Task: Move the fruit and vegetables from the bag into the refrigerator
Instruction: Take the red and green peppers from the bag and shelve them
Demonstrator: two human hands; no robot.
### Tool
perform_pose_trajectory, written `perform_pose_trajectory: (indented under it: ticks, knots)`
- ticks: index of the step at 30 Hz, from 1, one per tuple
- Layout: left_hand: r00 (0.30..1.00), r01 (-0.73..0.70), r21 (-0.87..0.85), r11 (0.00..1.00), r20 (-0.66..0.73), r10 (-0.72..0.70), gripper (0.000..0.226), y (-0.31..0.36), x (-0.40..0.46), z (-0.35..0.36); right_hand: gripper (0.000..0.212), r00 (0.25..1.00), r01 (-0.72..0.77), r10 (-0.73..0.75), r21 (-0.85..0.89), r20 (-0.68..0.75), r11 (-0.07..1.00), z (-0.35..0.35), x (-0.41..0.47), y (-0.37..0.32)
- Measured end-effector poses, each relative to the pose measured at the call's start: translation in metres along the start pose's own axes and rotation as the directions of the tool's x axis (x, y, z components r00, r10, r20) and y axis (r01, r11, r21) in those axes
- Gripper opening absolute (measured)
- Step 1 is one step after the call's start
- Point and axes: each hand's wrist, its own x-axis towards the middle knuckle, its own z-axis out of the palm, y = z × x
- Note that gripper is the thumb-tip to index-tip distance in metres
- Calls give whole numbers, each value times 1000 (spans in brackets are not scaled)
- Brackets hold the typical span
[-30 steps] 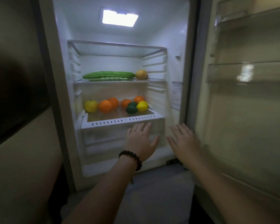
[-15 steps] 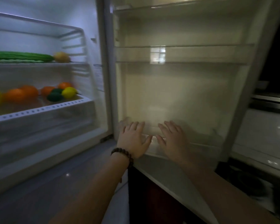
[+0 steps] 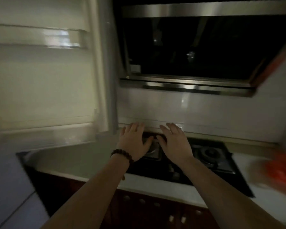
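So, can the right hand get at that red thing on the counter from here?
Probably yes. The right hand is open and empty over the stove, and nothing stands between it and the blurred red thing at the right edge.

White countertop (image 3: pixel 155 186), inset black hob (image 3: pixel 210 160)

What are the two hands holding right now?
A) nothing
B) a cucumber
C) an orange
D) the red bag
A: the left hand and the right hand both have spread, straight fingers over the stove with nothing in them, and the blurry red bag sits off to the right, untouched.
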Motion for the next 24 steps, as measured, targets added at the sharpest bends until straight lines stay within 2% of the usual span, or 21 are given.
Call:
perform_pose_trajectory:
  ticks: [8,14,19,24]
  knots:
    - [971,-205,-183,962,83,223,63,198,2,82,50,946,-324,322,-80,-33,943,-76,-121,174]
    - [898,-357,-297,885,150,413,64,327,-10,130,50,842,-539,530,-174,-99,824,-126,-215,270]
    - [841,-454,-331,827,148,521,64,407,-13,160,50,749,-662,649,-195,-135,724,-153,-264,324]
    - [807,-492,-369,788,147,572,68,460,2,200,51,693,-718,707,-214,-138,662,-162,-286,375]
